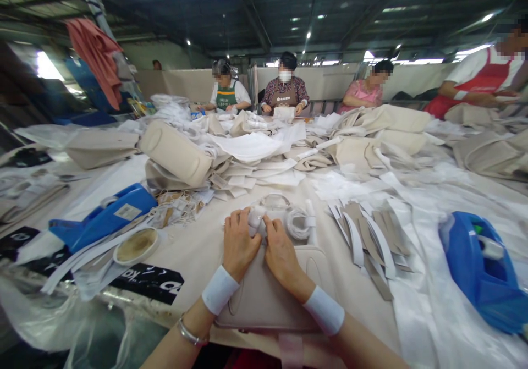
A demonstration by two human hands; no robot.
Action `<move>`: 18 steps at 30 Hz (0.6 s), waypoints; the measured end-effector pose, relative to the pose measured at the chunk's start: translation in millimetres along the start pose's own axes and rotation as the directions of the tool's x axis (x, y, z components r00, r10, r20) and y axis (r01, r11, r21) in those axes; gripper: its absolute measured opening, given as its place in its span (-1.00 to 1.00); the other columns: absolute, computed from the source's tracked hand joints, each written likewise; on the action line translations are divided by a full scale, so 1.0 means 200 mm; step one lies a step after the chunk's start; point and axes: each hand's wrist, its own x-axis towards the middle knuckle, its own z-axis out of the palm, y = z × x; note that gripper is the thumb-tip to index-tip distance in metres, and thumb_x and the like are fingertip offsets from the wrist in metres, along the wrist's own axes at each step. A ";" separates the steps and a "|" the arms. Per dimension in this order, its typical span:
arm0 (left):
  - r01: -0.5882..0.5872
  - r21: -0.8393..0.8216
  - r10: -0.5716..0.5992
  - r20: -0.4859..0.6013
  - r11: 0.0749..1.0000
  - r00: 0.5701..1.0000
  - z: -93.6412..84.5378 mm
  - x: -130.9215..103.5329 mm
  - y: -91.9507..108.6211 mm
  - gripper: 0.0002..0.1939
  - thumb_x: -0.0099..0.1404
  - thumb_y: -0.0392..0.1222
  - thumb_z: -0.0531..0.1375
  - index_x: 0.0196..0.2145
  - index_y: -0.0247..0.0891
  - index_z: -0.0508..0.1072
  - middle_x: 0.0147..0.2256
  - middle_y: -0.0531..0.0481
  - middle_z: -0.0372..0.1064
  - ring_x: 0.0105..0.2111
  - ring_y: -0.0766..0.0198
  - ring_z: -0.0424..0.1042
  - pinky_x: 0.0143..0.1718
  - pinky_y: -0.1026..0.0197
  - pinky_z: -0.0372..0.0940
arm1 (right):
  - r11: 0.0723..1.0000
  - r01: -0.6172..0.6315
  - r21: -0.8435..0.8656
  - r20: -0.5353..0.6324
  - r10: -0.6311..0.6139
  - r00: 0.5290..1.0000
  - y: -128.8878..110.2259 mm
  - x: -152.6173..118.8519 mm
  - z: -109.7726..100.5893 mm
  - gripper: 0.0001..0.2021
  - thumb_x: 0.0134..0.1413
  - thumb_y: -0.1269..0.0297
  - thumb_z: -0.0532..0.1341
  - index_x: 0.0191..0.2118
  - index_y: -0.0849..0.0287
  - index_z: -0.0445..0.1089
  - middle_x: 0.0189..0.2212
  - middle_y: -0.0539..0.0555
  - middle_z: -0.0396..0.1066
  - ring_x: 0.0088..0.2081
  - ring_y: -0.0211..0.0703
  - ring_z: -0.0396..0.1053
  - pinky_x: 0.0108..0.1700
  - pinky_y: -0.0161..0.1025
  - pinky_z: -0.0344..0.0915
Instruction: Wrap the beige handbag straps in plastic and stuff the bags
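Note:
A beige handbag [276, 303] lies flat on the table close in front of me. At its top edge sits a small white wrapped bundle [256, 218], perhaps covered hardware; its kind is unclear. My left hand [240, 243] grips the bundle from the left, fingers bent around it. From the right, my right hand [284, 256] pinches the same bundle between thumb and fingers. Just beyond the right fingers lies a coil wrapped in white [297, 223], beside the bag's top. White bands circle both wrists. The fingertips partly hide the bundle.
A blue tape dispenser [107, 215] stands left, near a round dish [137, 246]. Another blue dispenser [480, 270] is at right, past grey and white strips [367, 237]. Beige bags [177, 152] and white paper pile up ahead. Several co-workers [284, 88] are across the table.

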 end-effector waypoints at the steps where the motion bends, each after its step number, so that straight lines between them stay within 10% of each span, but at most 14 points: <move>1: -0.008 -0.005 0.008 0.001 1.000 1.000 -0.01 0.00 0.00 -0.40 0.04 -0.35 0.17 0.09 -0.36 0.26 -0.02 -0.22 0.27 -0.02 -0.02 0.23 0.09 -0.04 0.19 | 1.000 -0.006 0.005 -0.008 0.006 1.000 0.00 0.00 0.00 -0.32 -0.14 0.68 -0.07 0.21 0.31 0.12 -0.07 0.26 0.29 -0.04 0.02 0.33 0.03 -0.01 0.36; 18: 0.074 -0.235 -0.073 0.015 0.969 0.997 -0.03 0.04 0.01 -0.48 -0.02 -0.39 0.16 -0.03 -0.25 0.35 -0.15 -0.10 0.33 -0.09 0.07 0.31 0.04 0.01 0.22 | 0.998 -0.011 -0.063 0.007 0.011 1.000 0.01 0.01 0.00 -0.29 -0.18 0.70 -0.04 0.21 0.35 0.11 -0.04 0.29 0.29 0.00 0.02 0.31 0.01 -0.07 0.35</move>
